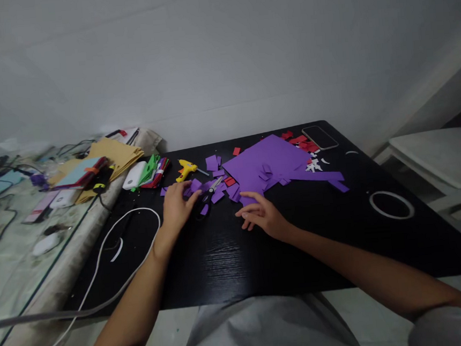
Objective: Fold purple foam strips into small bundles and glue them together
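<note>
My left hand (176, 203) is at the left of the purple scraps, thumb and fingers apart, with nothing seen in it. Just right of its thumb lie black-handled scissors (210, 194), blades pointing away, on small cut purple pieces (218, 195). My right hand (265, 216) hovers at the near edge of a large purple sheet (267, 156), fingers spread and holding nothing that I can see. Small red pieces (229, 181) lie between the scissors and the sheet. Beyond my left hand sits a yellow glue gun (186, 169).
On the black table (218, 265) a white cable (99, 254) loops at left. A phone (319, 137), white scraps (314, 165) and a white ring (391, 204) lie to the right. A cluttered glass-topped table (13, 224) adjoins at left; a stool (447, 154) stands at right.
</note>
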Demonstrator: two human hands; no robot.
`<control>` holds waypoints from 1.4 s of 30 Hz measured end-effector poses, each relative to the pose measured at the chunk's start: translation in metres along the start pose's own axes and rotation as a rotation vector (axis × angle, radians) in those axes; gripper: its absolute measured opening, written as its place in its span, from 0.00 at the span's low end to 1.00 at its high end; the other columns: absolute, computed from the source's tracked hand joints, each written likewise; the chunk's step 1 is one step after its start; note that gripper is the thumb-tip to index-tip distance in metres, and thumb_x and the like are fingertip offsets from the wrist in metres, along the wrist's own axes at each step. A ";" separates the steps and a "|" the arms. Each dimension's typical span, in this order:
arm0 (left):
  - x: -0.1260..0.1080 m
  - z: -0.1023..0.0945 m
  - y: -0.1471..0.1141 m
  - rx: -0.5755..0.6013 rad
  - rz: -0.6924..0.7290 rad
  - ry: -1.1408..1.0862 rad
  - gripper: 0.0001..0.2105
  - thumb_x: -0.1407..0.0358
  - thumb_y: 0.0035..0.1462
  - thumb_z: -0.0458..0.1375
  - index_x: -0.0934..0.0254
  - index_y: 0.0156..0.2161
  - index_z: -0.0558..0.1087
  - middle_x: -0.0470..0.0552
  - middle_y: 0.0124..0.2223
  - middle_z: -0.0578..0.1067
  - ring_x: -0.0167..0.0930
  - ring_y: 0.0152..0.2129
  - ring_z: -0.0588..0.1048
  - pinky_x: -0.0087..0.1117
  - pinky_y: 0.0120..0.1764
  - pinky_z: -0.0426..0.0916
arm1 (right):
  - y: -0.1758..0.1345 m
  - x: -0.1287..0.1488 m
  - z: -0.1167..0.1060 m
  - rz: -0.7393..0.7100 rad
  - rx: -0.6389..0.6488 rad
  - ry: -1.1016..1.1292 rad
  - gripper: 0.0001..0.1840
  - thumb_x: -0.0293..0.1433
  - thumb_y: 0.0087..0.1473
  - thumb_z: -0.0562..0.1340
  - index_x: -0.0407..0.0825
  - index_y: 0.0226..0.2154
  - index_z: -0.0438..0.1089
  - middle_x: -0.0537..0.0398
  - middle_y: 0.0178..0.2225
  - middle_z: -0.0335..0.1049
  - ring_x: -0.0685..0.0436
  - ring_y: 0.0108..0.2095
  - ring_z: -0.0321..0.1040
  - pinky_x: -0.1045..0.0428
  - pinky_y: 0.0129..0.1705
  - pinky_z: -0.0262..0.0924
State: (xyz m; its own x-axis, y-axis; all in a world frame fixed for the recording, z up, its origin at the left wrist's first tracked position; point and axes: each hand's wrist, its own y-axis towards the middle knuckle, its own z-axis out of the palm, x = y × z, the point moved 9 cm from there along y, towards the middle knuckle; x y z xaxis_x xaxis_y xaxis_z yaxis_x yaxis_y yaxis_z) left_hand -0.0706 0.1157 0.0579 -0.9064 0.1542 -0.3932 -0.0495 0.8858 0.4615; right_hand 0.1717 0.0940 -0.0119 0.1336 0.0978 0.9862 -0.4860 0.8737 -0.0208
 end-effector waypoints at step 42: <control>-0.064 0.030 -0.031 0.191 0.230 -0.313 0.09 0.61 0.64 0.54 0.61 0.38 0.74 0.53 0.39 0.78 0.35 0.40 0.75 0.38 0.46 0.69 | -0.011 0.052 -0.037 -0.531 -0.464 -0.846 0.20 0.24 0.59 0.55 0.51 0.52 0.66 0.44 0.50 0.61 0.41 0.40 0.69 0.41 0.47 0.70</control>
State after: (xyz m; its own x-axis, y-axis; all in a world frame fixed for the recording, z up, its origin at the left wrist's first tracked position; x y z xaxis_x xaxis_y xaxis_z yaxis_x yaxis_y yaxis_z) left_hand 0.0017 0.0916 0.0450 -0.7123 0.4565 -0.5332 0.2439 0.8733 0.4218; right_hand 0.2158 0.1068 0.0338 -0.4918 -0.5464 0.6779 -0.1465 0.8194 0.5541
